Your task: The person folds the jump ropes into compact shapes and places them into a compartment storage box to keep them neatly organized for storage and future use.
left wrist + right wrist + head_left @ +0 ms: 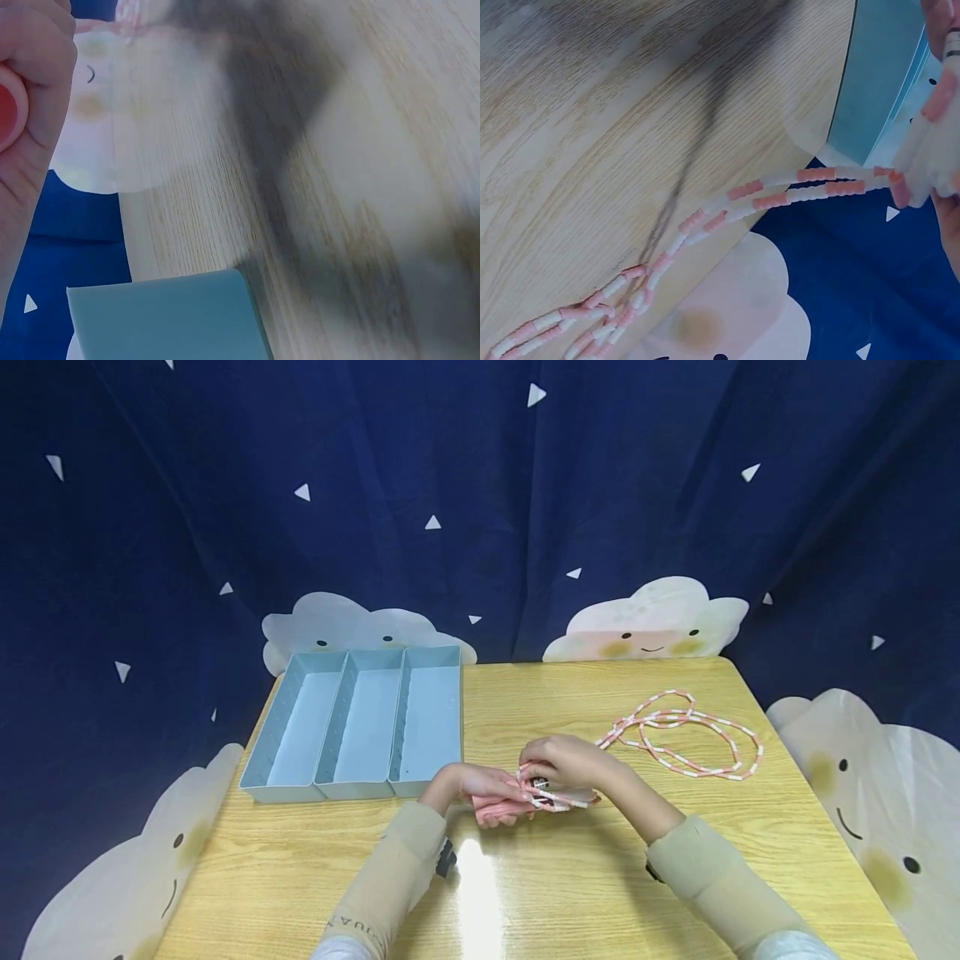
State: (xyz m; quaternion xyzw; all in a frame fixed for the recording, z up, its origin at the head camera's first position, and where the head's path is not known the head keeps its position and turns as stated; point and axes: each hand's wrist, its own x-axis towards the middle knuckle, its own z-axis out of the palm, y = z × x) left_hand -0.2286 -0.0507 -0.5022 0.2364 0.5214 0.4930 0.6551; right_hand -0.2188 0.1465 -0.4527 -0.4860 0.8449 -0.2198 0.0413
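A jump rope with pink and white beads has its far part lying in loose loops on the right of the table. My left hand grips its pink handles at table centre. In the left wrist view, the round pink end of a handle sticks out of that fist. Beside it, my right hand pinches the beaded cord close to the handles, its fingertips partly hidden. In the right wrist view, a doubled stretch of cord runs from the whitish handle parts down to the loops.
A light blue tray with three long compartments stands at the back left of the wooden table, close to my left hand. Behind the table hangs a dark blue curtain with white triangles and smiling clouds.
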